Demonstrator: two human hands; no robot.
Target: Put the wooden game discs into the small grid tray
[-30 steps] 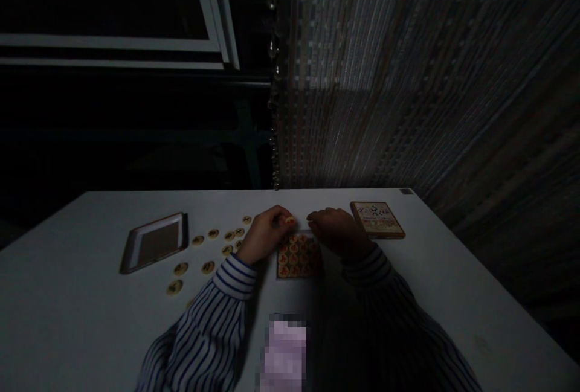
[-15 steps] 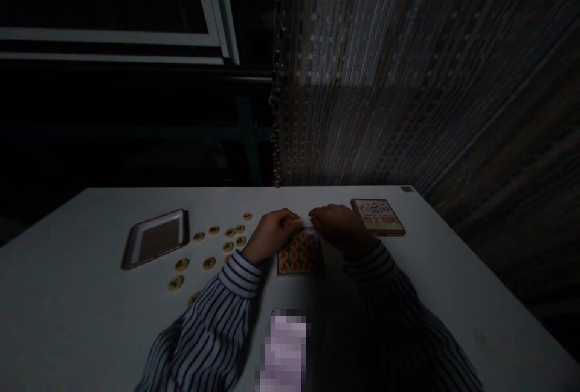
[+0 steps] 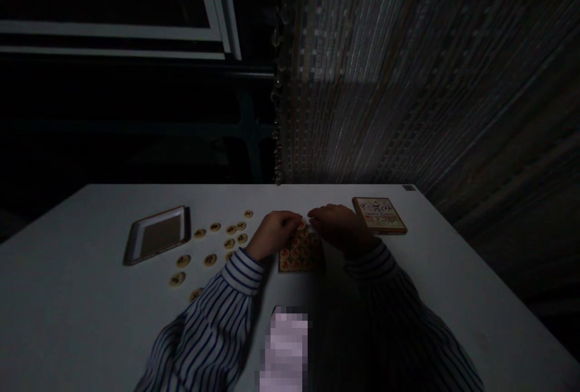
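In the middle of the table, a small open box [image 3: 301, 271] holds several round xiangqi pieces with red characters, laid in rows. My left hand [image 3: 275, 234] reaches over its far left corner, thumb and fingers closed at the edge of a red xiangqi piece [image 3: 302, 225] that lies face up at the far end. Over the far right corner is my right hand [image 3: 339, 226], in shadow, with its fingers curled together. What it holds, if anything, cannot be made out. Part of the box is hidden beneath both hands.
Several black-lettered xiangqi pieces [image 3: 210, 260] lie scattered left of my left sleeve. Beyond them stands an empty shallow tray or lid [image 3: 162, 237]. A printed box lid [image 3: 379, 215] lies at the right. A pixelated pinkish object [image 3: 284, 350] is at the near edge.
The piece at my left fingertips was tilted edge-on and now lies flat, face up, in the box's far end. My right hand has barely moved. The view has shifted slightly.
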